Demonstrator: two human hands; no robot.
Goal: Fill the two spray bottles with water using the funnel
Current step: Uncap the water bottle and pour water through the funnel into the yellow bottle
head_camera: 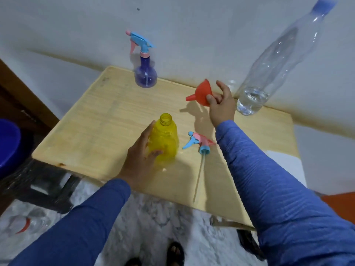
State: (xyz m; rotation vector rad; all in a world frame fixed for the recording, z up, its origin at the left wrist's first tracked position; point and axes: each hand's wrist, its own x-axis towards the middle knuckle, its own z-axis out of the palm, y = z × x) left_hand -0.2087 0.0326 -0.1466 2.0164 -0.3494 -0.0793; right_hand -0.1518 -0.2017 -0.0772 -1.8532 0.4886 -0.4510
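my left hand [141, 160] gripping the open yellow spray bottle [165, 140] on the tabletop [92, 131], my right hand [221, 105] holding the orange funnel [201, 93] aloft, seemingly clear of the bottle

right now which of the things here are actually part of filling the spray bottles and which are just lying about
Part of the job:
- yellow spray bottle, open, held by the left hand
- orange funnel in the right hand
- water bottle
- purple spray bottle, sprayer still on
- loose spray head on the table

Just lying about:
- blue tub at the left edge
- sandals on the floor
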